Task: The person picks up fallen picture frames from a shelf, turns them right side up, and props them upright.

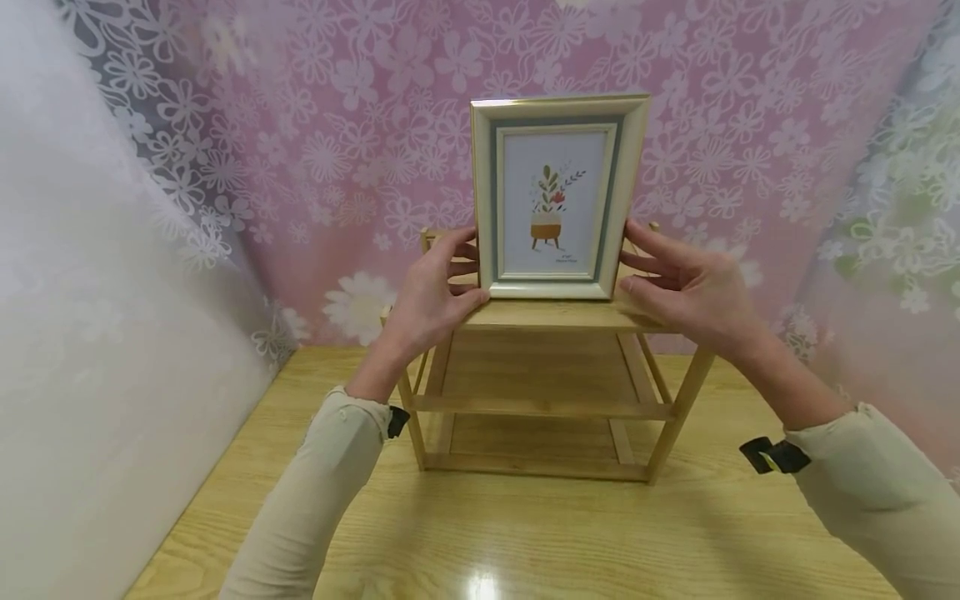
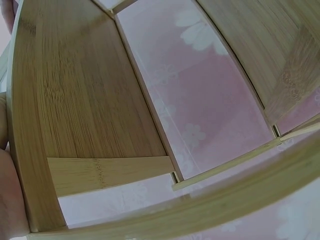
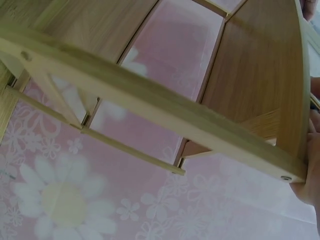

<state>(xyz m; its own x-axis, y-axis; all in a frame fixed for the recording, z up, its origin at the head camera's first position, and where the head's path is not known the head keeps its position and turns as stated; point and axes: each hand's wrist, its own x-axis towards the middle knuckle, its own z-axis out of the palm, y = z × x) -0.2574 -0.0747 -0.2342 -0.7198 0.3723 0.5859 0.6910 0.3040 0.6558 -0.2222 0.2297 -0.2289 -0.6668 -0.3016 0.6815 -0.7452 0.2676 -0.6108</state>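
Note:
A cream picture frame [image 1: 558, 200] with a grey-green inner border and a potted-plant print stands upright on the top board of a wooden shelf rack [image 1: 540, 315]. My left hand [image 1: 435, 292] holds its lower left side, fingers along the edge and thumb at the bottom corner. On the opposite side, my right hand [image 1: 693, 287] grips the lower right edge, with the thumb near that corner. From below, the left wrist view catches the rack's underside [image 2: 90, 85] and part of the left hand [image 2: 11, 195]. Part of the right hand [image 3: 312, 185] shows beyond a rack leg [image 3: 150, 105].
The rack has a middle shelf [image 1: 555, 375] and a bottom shelf [image 1: 532, 442], and stands on a wood-grain surface [image 1: 525, 533]. Behind it rises a pink floral backdrop [image 1: 360, 167]. Pale side panels stand at left [image 1: 112, 333] and right [image 1: 892, 292].

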